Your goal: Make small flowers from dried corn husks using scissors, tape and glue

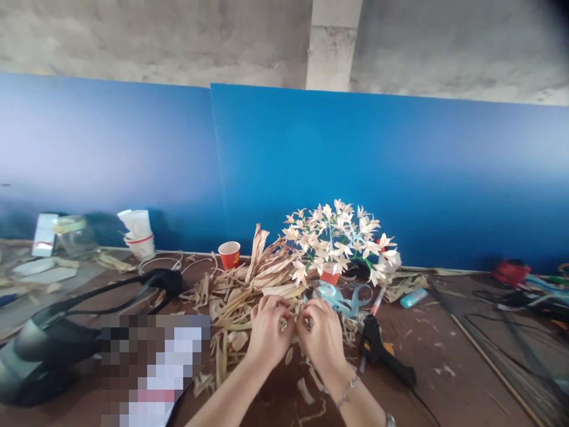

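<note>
My left hand (272, 329) and my right hand (320, 329) are close together over the table, fingertips nearly meeting. Fingers on both are curled into a pinch, and whatever they hold is too small or hidden to make out. Behind and under them lies a pile of dried husk strips (235, 308). Just beyond stands a bunch of pale husk flowers (338, 231) in a red cup (329, 273). Blue ribbon (344, 299) lies in loops in front of that cup. A black glue gun (384, 353) rests to the right of my right hand.
Another red paper cup (229, 256) stands at the back. On the left are a black bag-like object (48, 338), a white cup (140, 243) and a clear jar (76, 234). A teal item (413, 298) and tangled cables (528, 302) lie right. A blue panel (355, 154) rises behind.
</note>
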The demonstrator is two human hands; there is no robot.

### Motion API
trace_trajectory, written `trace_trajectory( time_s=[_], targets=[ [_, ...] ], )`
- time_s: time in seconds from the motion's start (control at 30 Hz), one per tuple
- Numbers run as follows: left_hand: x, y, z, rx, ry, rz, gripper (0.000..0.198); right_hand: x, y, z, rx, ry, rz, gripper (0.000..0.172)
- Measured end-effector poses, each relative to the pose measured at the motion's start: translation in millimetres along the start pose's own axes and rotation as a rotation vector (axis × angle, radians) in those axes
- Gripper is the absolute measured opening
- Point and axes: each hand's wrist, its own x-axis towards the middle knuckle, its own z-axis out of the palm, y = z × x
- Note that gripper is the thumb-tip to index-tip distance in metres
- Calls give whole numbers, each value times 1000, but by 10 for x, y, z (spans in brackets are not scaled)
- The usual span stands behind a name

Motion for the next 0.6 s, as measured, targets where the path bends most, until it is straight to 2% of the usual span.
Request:
trace_trajectory(
  time_s=[0.13,0.2,0.3,0.47,0.6],
  targets=[
    [-3,-34,4,75,30,-21,14,33,54,-46,-91,66,50,10],
    [6,-79,-5,100,33,-34,12,57,100,-60,-62,85,41,10],
    [20,-132,-18,97,-4,0,11,67,137,-44,67,30,-67,24],
    [18,-114,-17,68,-57,86,10,36,93,-4,117,-84,-107,8],
    [11,-91,-12,55,-54,88,9,28,72,-25,90,-103,-115,11]
  ],
)
